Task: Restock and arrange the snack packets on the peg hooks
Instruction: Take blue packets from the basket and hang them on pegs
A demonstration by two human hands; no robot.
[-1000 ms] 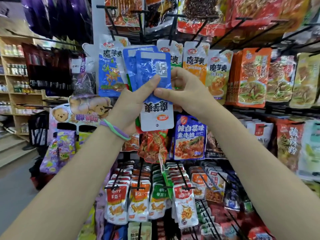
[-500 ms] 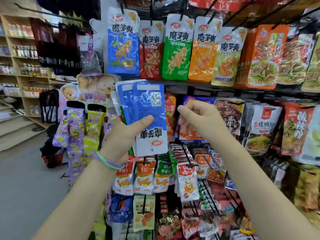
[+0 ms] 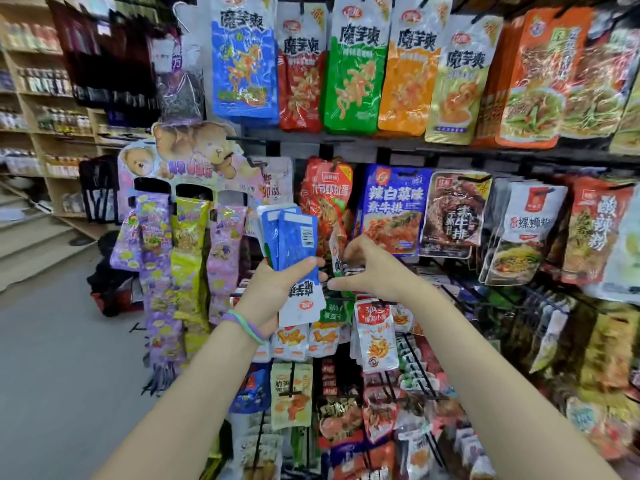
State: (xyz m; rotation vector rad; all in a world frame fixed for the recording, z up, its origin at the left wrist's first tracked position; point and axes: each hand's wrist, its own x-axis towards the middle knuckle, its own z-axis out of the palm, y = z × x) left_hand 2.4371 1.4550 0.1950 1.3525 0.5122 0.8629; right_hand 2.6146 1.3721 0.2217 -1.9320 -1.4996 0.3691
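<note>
Near the middle of the frame the left hand (image 3: 273, 292) gripped a fanned stack of blue packets (image 3: 294, 251), held upside down with their backs toward the camera; the thumb lay across the front one and a barcode showed near its upper edge. A green and purple band (image 3: 242, 325) circled the left wrist.

Just to the right, the right hand (image 3: 372, 271) was raised beside the stack, its fingers curled and pinching a small white packet (image 3: 336, 259) seen edge-on, the thumb stretched out toward the left hand.

Across the top of the frame a row of packets hung from peg hooks: a blue packet (image 3: 242, 64), then a red packet (image 3: 301, 84), a green packet (image 3: 355, 77), an orange packet (image 3: 408, 77) and a yellow packet (image 3: 460, 88). Below them hung a second row, including a blue-purple packet (image 3: 394, 209). Under the hands, small white-and-red packets (image 3: 377, 334) crowded lower hooks.

At the left of the frame stood a bear-printed card display (image 3: 194, 157) with purple and yellow strips, and wooden shelves (image 3: 38, 109) beyond it.
</note>
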